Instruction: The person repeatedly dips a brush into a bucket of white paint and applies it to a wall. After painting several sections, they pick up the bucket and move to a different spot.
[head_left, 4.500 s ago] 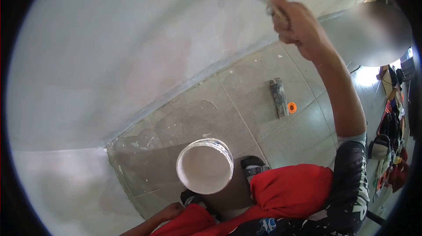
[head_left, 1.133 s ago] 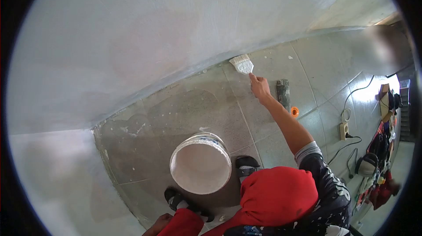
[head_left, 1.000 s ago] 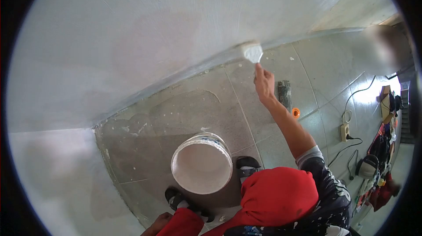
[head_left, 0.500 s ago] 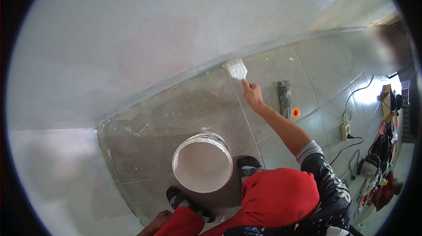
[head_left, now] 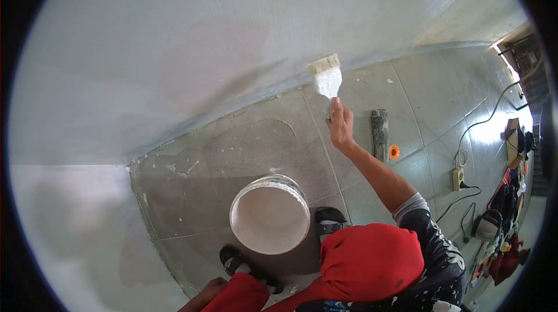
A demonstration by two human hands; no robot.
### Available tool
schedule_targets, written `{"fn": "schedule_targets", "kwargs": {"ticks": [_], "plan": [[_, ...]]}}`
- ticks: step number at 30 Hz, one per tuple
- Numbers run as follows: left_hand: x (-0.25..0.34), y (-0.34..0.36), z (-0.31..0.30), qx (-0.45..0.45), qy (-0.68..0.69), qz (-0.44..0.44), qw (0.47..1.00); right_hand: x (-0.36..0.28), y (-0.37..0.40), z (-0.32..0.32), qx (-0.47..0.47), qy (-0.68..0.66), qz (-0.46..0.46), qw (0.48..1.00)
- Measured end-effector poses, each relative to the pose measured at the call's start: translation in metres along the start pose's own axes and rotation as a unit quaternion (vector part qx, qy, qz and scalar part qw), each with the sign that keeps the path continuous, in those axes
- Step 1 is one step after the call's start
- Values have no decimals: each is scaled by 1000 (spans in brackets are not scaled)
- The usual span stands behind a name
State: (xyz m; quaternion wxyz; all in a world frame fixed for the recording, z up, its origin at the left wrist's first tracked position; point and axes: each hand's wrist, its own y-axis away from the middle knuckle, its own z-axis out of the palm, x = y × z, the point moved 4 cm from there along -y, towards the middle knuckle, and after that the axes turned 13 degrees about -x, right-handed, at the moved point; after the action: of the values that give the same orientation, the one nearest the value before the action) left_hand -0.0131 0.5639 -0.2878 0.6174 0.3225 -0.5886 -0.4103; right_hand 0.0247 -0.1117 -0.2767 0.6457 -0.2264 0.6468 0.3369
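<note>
My right hand (head_left: 341,125) is closed round the handle of a wide paintbrush (head_left: 328,79). White coats the brush's ferrule, and its pale bristles point up toward the lower part of the wall (head_left: 232,45). On the floor between my feet and the wall stands a white bucket (head_left: 270,219) with whitish liquid inside and smears on its rim. Low in the view, my left hand (head_left: 214,290) lies beside my red-trousered knee; its fingers are too small and partly hidden to make out.
Right of the brush, a dark, stained length of wood or pipe (head_left: 379,135) lies by an orange ring (head_left: 394,151). A power strip (head_left: 458,178) with cables sits farther right. Bags and clothes (head_left: 503,213) are piled along the far right. White spots mark the tiled floor (head_left: 250,149).
The paintbrush has come up off the base of the wall and shifted slightly right, with my right hand turning. At far right, the person's blurred head has left the view. The bucket stays put.
</note>
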Motion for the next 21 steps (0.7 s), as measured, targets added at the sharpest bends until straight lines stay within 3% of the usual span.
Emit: {"fn": "schedule_targets", "kwargs": {"ticks": [4,6,10,12,16,18,21], "plan": [[21,1,-3,3,-21,-11,1000,42,-18,3,-10,27,28,999],[46,7,-9,28,84,-122,989,66,-26,3,-20,191,155,969],[48,9,-11,26,65,-74,995,62,-16,9,-24,218,205,954],[57,12,-9,46,105,-135,984,52,-12,14,-28,252,213,944],[28,3,-2,-15,27,-88,996,47,-18,20,-32,244,178,953],[34,6,-4,8,73,-119,990,34,-13,24,-14,89,86,992],[41,10,-2,46,147,-155,976,18,1,35,-20,29,44,998]]}}
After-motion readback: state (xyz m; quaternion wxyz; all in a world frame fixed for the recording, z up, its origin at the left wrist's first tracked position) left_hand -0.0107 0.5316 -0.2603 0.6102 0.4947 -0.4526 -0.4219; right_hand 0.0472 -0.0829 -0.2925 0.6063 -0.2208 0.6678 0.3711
